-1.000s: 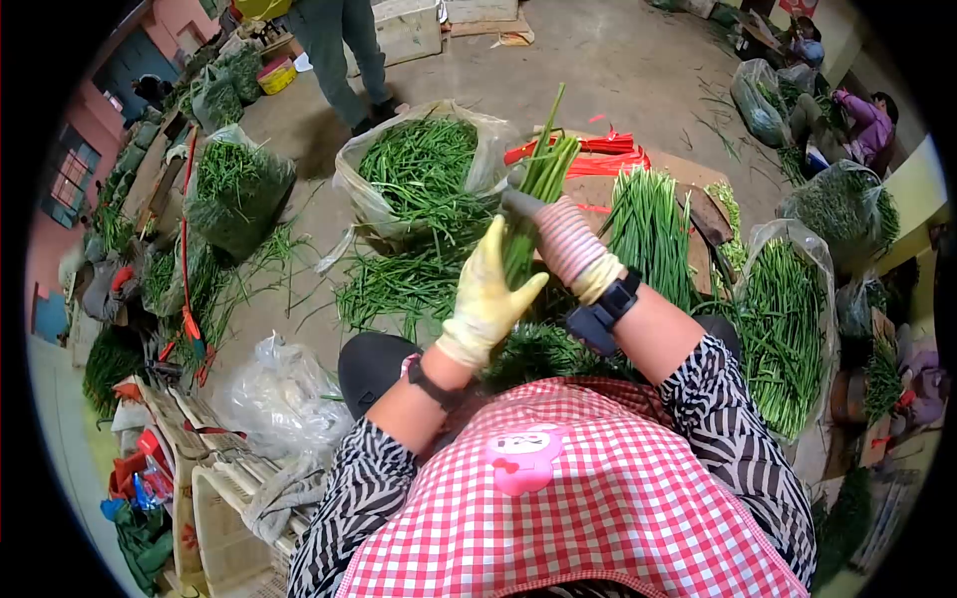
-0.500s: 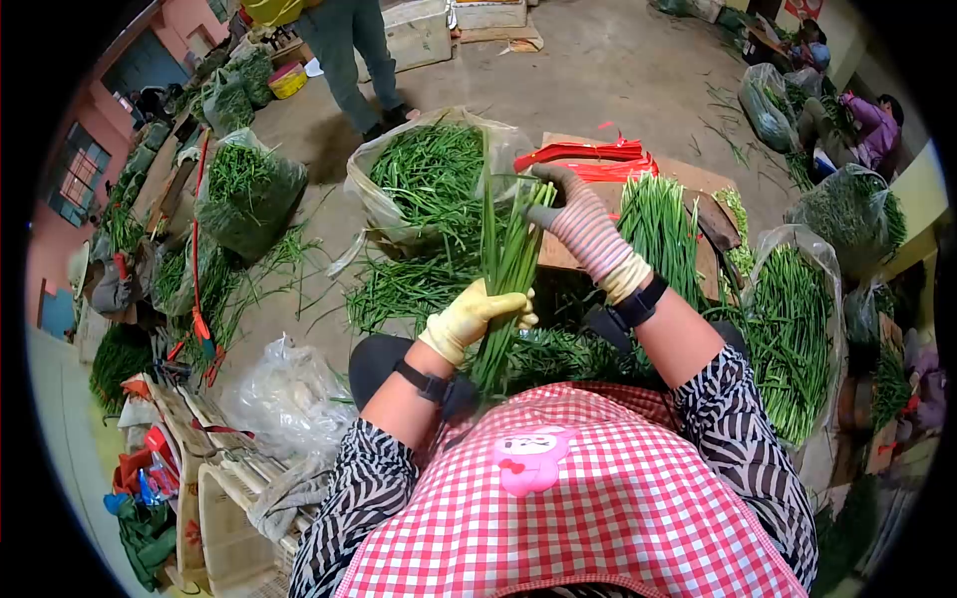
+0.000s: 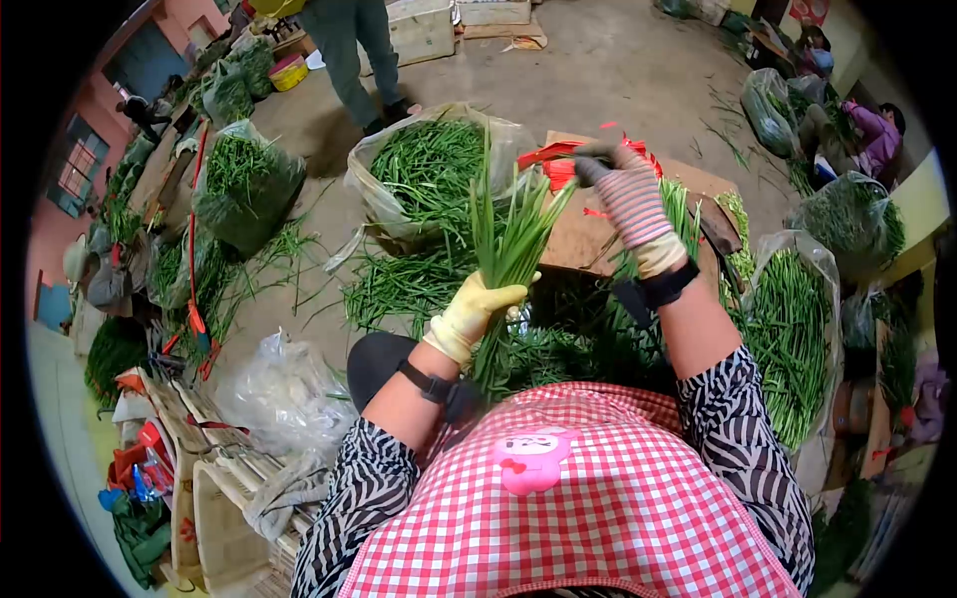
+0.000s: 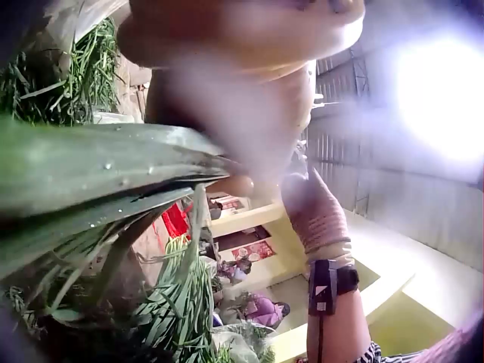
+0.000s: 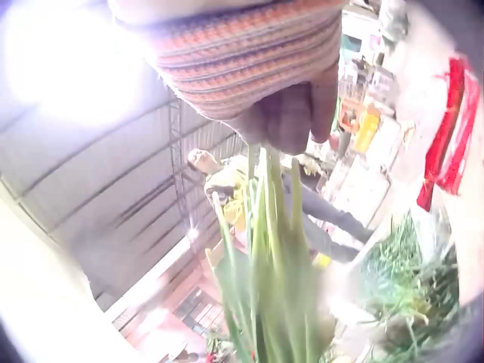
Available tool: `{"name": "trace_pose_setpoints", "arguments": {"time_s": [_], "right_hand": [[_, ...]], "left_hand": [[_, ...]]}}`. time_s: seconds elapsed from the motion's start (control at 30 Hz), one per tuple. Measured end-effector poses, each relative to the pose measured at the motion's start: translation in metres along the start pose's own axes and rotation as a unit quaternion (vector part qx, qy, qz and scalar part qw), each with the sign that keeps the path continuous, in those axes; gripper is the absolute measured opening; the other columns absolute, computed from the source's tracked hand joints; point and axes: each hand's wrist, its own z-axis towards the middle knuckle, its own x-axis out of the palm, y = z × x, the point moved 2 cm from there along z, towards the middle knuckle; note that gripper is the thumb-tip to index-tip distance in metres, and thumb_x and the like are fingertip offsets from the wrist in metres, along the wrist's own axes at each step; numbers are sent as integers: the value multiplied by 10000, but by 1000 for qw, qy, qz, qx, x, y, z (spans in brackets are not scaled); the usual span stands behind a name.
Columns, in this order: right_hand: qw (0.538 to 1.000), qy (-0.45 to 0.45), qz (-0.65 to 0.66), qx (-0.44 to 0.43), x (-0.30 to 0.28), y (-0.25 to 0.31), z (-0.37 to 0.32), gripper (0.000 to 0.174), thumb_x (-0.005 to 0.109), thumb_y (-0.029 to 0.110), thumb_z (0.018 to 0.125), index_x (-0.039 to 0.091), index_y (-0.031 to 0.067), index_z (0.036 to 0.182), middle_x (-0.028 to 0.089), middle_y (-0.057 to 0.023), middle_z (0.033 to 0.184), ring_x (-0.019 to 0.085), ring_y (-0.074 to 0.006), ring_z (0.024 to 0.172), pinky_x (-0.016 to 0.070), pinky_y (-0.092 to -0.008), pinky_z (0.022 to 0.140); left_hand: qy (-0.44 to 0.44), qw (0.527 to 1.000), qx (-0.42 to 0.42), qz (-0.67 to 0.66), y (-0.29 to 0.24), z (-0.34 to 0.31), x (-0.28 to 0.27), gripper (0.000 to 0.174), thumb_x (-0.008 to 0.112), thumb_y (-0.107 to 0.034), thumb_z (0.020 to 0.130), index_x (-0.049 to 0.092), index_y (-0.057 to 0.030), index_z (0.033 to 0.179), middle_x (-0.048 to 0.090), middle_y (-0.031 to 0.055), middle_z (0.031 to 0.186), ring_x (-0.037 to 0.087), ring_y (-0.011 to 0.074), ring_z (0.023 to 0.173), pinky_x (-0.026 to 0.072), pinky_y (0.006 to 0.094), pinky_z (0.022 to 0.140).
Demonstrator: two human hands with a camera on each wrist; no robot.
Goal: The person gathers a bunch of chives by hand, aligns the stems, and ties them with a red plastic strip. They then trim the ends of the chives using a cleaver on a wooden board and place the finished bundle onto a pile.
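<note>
My left hand (image 3: 474, 314), in a yellow glove, grips a bunch of long green stalks (image 3: 510, 239) above my lap; the stalks fan out at the top. Up and to the right, my right hand (image 3: 633, 204) wears a striped glove with dark fingers. Its curled fingers pinch at the ends of stalks leaning its way, though the contact is partly hidden. The right wrist view has those fingers (image 5: 291, 125) at the tops of the stalks (image 5: 272, 257). Broad green leaves (image 4: 91, 170) cross the left wrist view.
Beyond the hands stand an open bag of greens (image 3: 424, 164) and a brown board (image 3: 568, 234) with red strips (image 3: 558, 159). More stalks fill a bag (image 3: 788, 339) at the right. A crumpled clear bag (image 3: 284, 384) lies left. Someone stands (image 3: 349, 60) farther off.
My left hand has closed round the bunch, which hangs lower and has spread at the top. My right hand has moved right, away from the bunch's middle.
</note>
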Motion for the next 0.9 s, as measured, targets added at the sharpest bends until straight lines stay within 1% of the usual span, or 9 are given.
{"name": "trace_pose_setpoints", "arguments": {"time_s": [0.07, 0.13, 0.2, 0.27, 0.33, 0.4, 0.5, 0.63, 0.9], "right_hand": [[997, -29, 65, -4, -29, 27, 2, 186, 770, 149, 914, 768, 15, 1042, 775, -88, 906, 705, -149, 836, 571, -306, 804], [992, 58, 107, -17, -51, 48, 1, 189, 754, 150, 925, 771, 17, 1059, 775, -88, 916, 712, -149, 844, 576, -313, 809], [955, 293, -26, -26, -51, 79, -20, 317, 746, 137, 912, 733, 15, 1203, 767, -102, 1080, 718, -183, 1032, 561, -322, 947], [905, 335, -205, -161, -33, 92, -34, 431, 794, 184, 856, 715, 28, 1250, 745, -141, 1164, 687, -259, 1164, 527, -358, 1031], [924, 239, -201, -218, -13, 70, -21, 522, 833, 266, 786, 713, 49, 1245, 735, -190, 1151, 684, -339, 1118, 535, -402, 1007], [890, 211, -324, -241, 5, 55, -3, 463, 811, 305, 800, 736, 43, 1175, 747, -201, 1077, 705, -352, 1016, 561, -408, 918], [884, 348, -296, -100, 15, 43, 2, 409, 791, 337, 815, 755, 32, 1086, 755, -194, 979, 722, -344, 912, 573, -406, 826], [913, 347, -212, -30, 18, 26, -1, 378, 762, 343, 857, 752, 16, 1046, 749, -153, 875, 714, -307, 798, 570, -397, 765], [995, 103, 13, -5, -38, 52, 4, 324, 680, 303, 966, 762, 11, 1080, 775, -93, 1006, 723, -177, 973, 535, -320, 932]], "left_hand": [[6, 1000, -15, 9, 12, 4, -15, 366, 731, -71, 915, 686, -18, 1275, 737, 28, 1125, 587, 65, 740, 483, 221, 654], [-3, 1000, -19, -3, 16, 4, -20, 360, 733, -65, 914, 689, -22, 1269, 738, 24, 1113, 591, 63, 741, 489, 221, 658], [-17, 1000, -19, 7, 13, 3, -20, 349, 735, -51, 913, 693, -27, 1258, 738, 26, 1116, 592, 61, 752, 494, 221, 663], [-11, 999, -32, 22, 19, 8, -26, 357, 740, -50, 912, 689, -31, 1264, 739, 32, 1131, 595, 62, 763, 496, 224, 662], [10, 999, -32, 37, 19, 9, -23, 394, 747, -60, 913, 668, -37, 1298, 737, 43, 1159, 603, 65, 785, 498, 225, 662], [25, 998, -38, 41, 19, 9, -18, 438, 755, -68, 911, 643, -42, 1334, 735, 54, 1180, 610, 67, 804, 498, 224, 663], [47, 996, -54, 44, 19, 6, -13, 517, 762, -79, 909, 591, -42, 1396, 728, 73, 1206, 616, 73, 835, 493, 226, 678], [64, 996, -49, 33, 15, -1, -11, 417, 744, -146, 914, 670, -27, 1307, 734, 40, 1154, 623, 77, 854, 498, 236, 696], [18, 999, -47, 20, 20, 3, -19, 392, 750, -121, 895, 677, -23, 1267, 741, 26, 1087, 600, 61, 810, 476, 215, 693]]}}
